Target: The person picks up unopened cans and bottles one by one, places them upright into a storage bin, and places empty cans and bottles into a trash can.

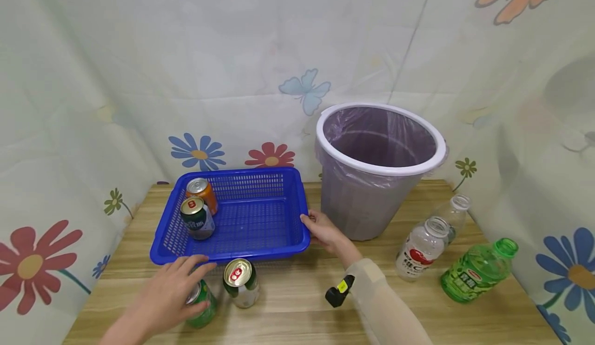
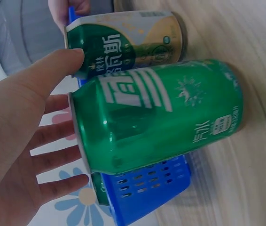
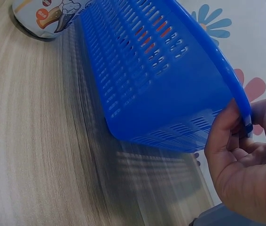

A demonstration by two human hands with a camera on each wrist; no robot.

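Note:
My right hand (image 1: 324,230) pinches the right rim of a blue plastic basket (image 1: 253,226); the right wrist view shows thumb and fingers around the basket's edge. Over a green soda can (image 1: 203,306) hovers my left hand (image 1: 162,296), its fingers spread. In the left wrist view the fingers lie behind the top of that green can (image 2: 161,115), not closed round it. Beside it a dark green and gold can (image 1: 241,283) stands upright in front of the basket. Inside the basket's left end are an orange can (image 1: 202,192) and another dark green can (image 1: 197,218).
A grey bin (image 1: 362,195) with a white rim and a plastic liner stands right of the basket. Further right are a clear bottle with a red label (image 1: 420,252), another clear bottle (image 1: 455,213) and a green bottle (image 1: 479,272). A flowered curtain (image 1: 241,76) encloses the wooden table (image 1: 283,303).

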